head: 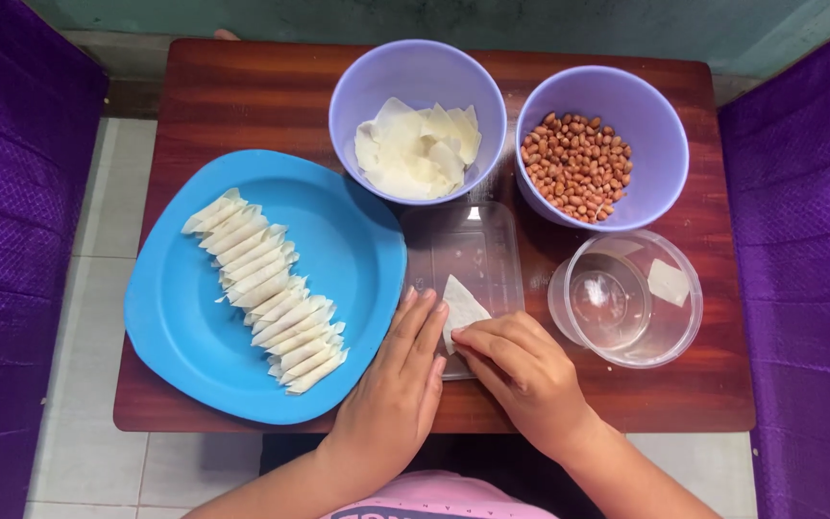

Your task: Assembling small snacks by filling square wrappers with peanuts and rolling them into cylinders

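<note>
Both hands working one triangular pastry wrapper [461, 309] on the clear plastic lid [477, 245]. Left hand [398, 384] lying flat and open, fingertips touching the wrapper's left edge. Right hand [521, 363] pinching its lower corner, fingers closed on it. Sheet looks thin, limp, tear-prone (best held at edges). Wrapper sitting just ahead of both grips.

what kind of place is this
Probably a home, at a small food-prep spot: a low wooden table on a tiled floor, with a blue plate of folded wrappers and a bowl of peanuts.
</note>
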